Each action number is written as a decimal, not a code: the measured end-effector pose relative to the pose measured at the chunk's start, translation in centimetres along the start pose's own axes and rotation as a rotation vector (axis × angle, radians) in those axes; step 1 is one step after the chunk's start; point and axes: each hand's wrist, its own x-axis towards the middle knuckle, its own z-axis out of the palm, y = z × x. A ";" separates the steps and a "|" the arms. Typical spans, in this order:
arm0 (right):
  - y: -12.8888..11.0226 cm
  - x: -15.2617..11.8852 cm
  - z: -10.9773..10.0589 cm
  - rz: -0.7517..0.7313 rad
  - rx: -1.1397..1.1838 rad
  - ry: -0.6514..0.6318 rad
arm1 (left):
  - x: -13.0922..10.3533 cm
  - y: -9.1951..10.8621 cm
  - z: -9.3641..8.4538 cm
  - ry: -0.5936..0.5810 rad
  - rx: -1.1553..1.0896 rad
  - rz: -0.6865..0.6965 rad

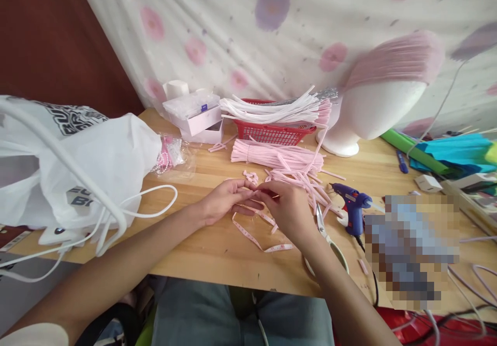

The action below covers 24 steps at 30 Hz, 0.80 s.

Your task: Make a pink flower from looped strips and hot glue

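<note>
My left hand [227,200] and my right hand [285,206] meet fingertip to fingertip above the table's middle. Both pinch at the same spot, and whatever is between the fingertips is too small and covered to make out. The left hand's lower fingers stretch out beneath the pinch. Just behind the fingertips shows a small curled piece of pink pipe cleaner [250,176]. A pink tape measure [248,236] lies curled below the hands. Scissors [334,250] rest partly under my right forearm. Loose pink pipe cleaners [291,177] spread behind my right hand.
Behind stand a bundle of pink pipe cleaners [272,154] and a red basket [267,134] topped with white ones. On the right are a blue glue gun [352,206] and a foam head [373,107]. Left lie a white bag [97,154], cables and stacked boxes [200,123].
</note>
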 end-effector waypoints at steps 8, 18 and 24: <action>1.0 -2.0 0.8 -0.173 -0.224 0.076 | -0.4 -0.6 0.5 0.215 0.894 0.549; 1.1 -2.6 1.6 -0.175 -0.136 0.110 | -0.7 -0.3 0.8 0.190 0.786 0.392; 0.7 -3.4 2.0 -0.131 -0.005 0.199 | -0.4 0.1 1.0 0.194 0.190 0.058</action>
